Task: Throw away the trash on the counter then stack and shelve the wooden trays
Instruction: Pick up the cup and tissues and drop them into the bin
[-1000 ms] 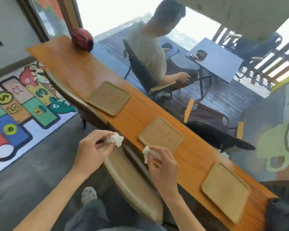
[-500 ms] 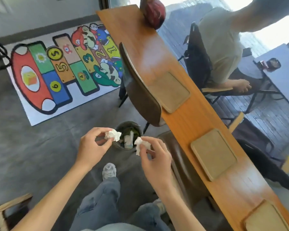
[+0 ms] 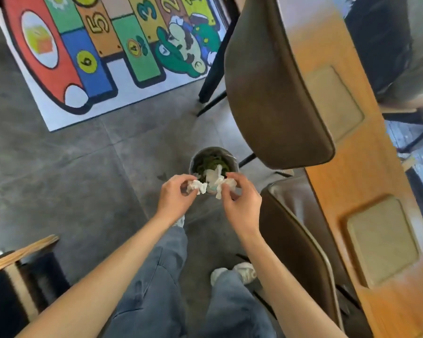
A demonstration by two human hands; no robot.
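left hand (image 3: 175,195): pinching a crumpled tissue (image 3: 196,186)
right hand (image 3: 239,201): pinching another tissue wad (image 3: 224,185)
feel: super light, squishy, fingertip grip's plenty
trash bin (image 3: 200,154): right below on the floor
wooden trays (image 3: 381,240): on the tabletop (image 3: 327,32), untouched

One view only, from a camera worn on the person's head, aimed steeply down and slightly forward. It looks almost straight onto the floor (image 3: 59,172), the person's own legs and both forearms, which reach in from the bottom edge and sit close to the lens. The wide angle bends the worktop (image 3: 337,167), whose long edge runs up the frame's right side.
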